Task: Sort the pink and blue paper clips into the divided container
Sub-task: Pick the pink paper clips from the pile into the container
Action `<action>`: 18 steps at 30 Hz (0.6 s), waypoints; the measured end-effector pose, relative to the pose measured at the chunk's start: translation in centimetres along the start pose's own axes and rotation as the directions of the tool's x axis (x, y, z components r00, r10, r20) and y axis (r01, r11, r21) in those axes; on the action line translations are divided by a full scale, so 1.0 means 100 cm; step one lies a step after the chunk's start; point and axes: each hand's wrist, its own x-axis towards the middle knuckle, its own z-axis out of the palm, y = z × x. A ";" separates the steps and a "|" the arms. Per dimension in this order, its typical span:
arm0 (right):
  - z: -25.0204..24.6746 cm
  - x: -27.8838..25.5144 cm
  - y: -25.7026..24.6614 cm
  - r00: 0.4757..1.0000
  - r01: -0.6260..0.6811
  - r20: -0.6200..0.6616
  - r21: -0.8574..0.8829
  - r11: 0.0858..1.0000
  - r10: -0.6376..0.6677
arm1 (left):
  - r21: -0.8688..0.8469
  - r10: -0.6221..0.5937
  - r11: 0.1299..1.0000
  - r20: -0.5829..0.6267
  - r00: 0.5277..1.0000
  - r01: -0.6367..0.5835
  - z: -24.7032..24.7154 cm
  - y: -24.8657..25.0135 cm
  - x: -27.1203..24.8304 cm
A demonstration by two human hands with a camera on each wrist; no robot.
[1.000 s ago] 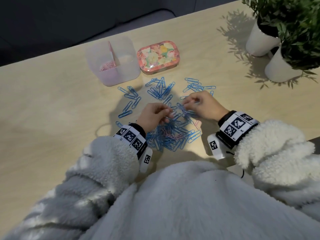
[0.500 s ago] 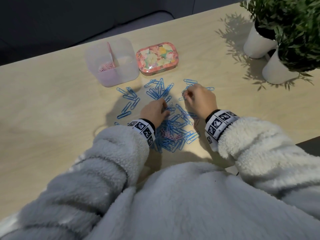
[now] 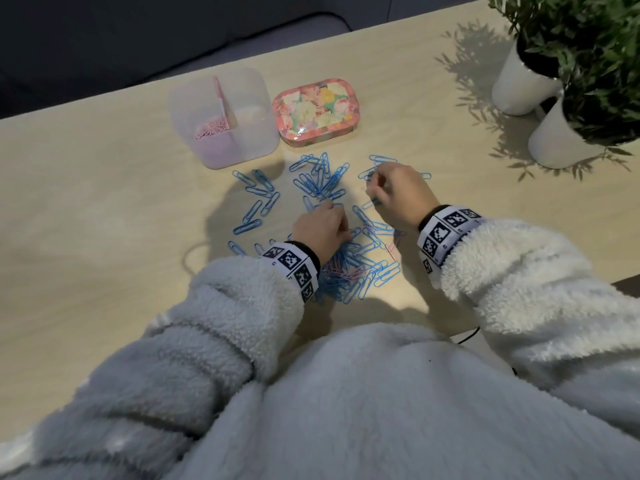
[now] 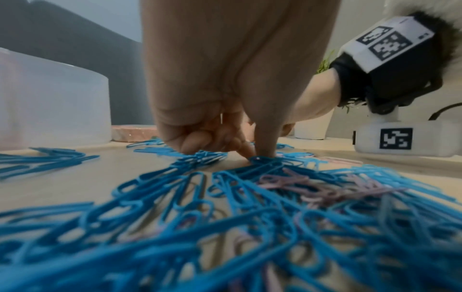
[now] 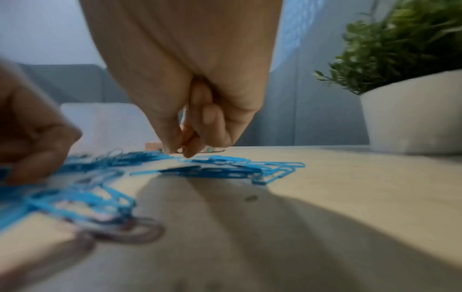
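A clear divided container (image 3: 256,133) stands at the back, with pink paper clips (image 3: 211,128) in its left compartment. Blue paper clips (image 3: 322,181) lie scattered in front of it. A mixed pile (image 3: 360,271) sits nearer me, with pink clips (image 4: 300,183) among the blue ones. My left hand (image 3: 341,220) is at the pile's far edge, its thumb and forefinger (image 4: 265,146) pinching the end of a blue clip on the table. My right hand (image 3: 372,187) hovers low over the far right cluster (image 5: 225,170), its fingertips (image 5: 190,153) pinched together at a blue clip.
A floral tin (image 3: 317,110) sits right of the container. Two white pots with green plants (image 3: 519,88) (image 3: 568,140) stand at the back right. Bare wooden table (image 3: 104,220) stretches to the left. My fleece sleeves cover the near edge.
Both hands have moved forward, away from me. The right hand left the mixed pile and now sits over the far right blue cluster. The left hand shifted to the pile's far edge.
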 end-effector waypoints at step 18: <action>0.011 -0.012 -0.010 0.952 -0.215 0.230 0.033 0.976 0.202 | -0.106 -0.096 0.989 0.038 0.995 0.100 -0.003 -0.012 -0.002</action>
